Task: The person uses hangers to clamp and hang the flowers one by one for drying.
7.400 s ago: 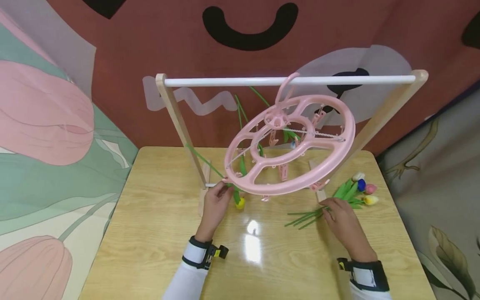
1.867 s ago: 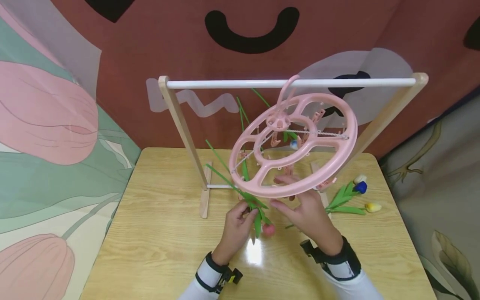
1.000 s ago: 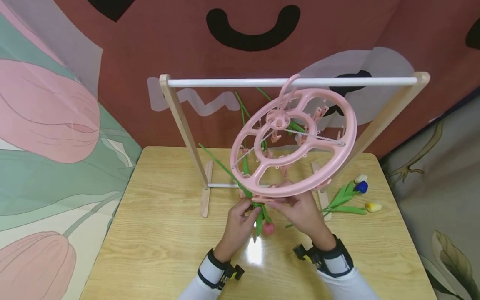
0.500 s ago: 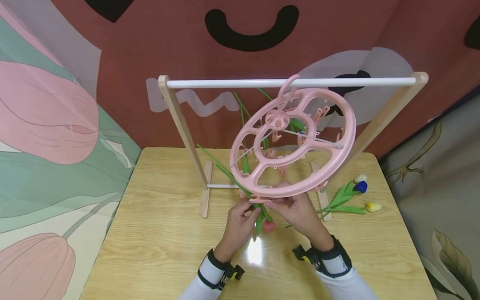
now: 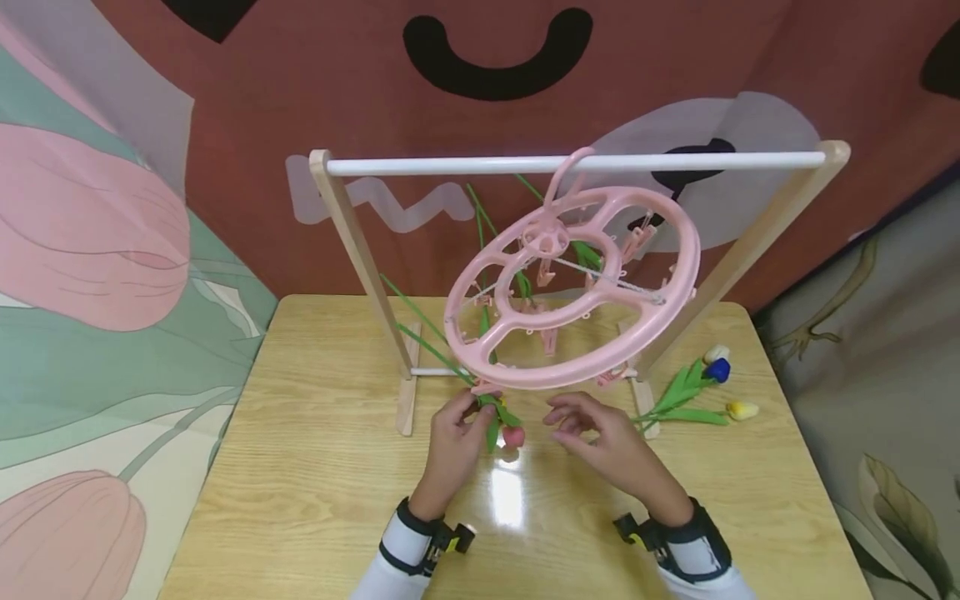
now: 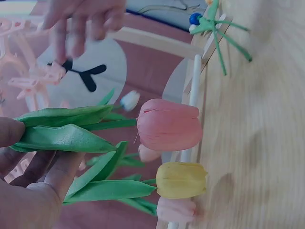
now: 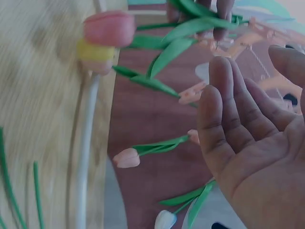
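Note:
My left hand [image 5: 453, 437] pinches an artificial pink tulip [image 5: 513, 437] by its green leaves, the bloom pointing down. The tulip's stem runs up to the left past a pink clip [image 5: 486, 387] on the near rim of the round pink clip hanger [image 5: 585, 371]. In the left wrist view, the pink tulip [image 6: 169, 125] hangs beside a yellow tulip [image 6: 182, 180]. My right hand [image 5: 611, 442] is apart from the flower, fingers loosely bent and holding nothing. The right wrist view shows its palm, with a pale pink tulip [image 7: 127, 158] and a white tulip [image 7: 165, 219] hanging beyond.
The hanger hooks over the white bar [image 5: 465, 166] of a wooden-legged rack on the table [image 5: 322, 500]. White, blue and yellow tulips [image 5: 686, 392] lie at the right, by the rack's foot [image 5: 645, 408]. A printed cloth hangs behind.
The pink tulip came from the bunch at the right into my left hand. My right hand held the clip at the rim, then let go and drew back right. The hanger has swung slightly left.

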`<action>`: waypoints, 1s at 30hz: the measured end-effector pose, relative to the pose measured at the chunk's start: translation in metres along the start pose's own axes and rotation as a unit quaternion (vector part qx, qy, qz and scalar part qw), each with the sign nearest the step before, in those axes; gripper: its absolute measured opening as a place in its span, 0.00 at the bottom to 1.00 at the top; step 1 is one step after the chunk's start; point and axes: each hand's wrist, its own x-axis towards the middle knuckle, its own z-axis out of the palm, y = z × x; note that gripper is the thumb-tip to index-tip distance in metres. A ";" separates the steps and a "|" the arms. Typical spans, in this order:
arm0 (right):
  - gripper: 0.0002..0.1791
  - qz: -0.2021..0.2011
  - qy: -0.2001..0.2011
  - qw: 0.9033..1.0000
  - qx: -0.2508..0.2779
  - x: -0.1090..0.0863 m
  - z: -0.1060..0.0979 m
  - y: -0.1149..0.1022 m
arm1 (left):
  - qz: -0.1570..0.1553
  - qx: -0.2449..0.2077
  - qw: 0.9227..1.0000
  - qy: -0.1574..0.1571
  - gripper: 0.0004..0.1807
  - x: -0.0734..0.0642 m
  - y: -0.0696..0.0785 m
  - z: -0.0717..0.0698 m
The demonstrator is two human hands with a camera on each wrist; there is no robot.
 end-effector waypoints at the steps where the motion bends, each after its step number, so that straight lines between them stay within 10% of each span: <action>1: 0.20 0.005 0.002 1.000 -0.002 -0.002 -0.001 0.004 | 0.001 0.000 1.000 0.006 0.09 0.001 -0.001 -0.003; 15: 0.12 0.065 0.050 0.996 -0.039 -0.034 -0.025 0.035 | -0.085 -0.037 0.995 0.039 0.11 0.012 -0.003 -0.027; 30: 0.10 0.089 0.069 0.973 -0.203 -0.053 -0.053 0.066 | -0.048 -0.030 0.997 0.054 0.11 0.019 -0.002 -0.031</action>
